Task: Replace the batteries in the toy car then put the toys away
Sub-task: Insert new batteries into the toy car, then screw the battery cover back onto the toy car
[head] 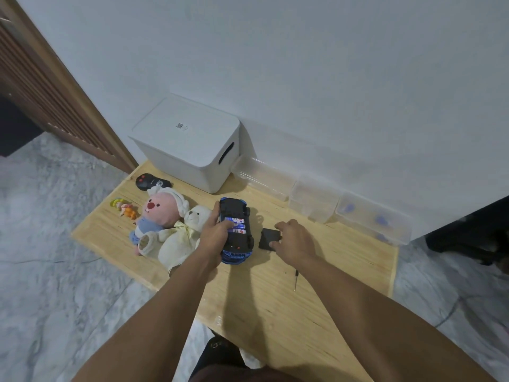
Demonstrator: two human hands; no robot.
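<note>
A blue toy car lies upside down on the wooden table, its battery bay uncovered with blue batteries showing inside. My left hand grips the car's left side, thumb over the bay. Just right of the car lies the black battery cover. My right hand rests on the cover, fingers curled at its edges. A small screwdriver lies near my right forearm.
A white lidded storage box stands at the back by the wall. Clear plastic containers line the wall to the right. A black remote, a pink plush, a white teddy bear and a small figurine lie left.
</note>
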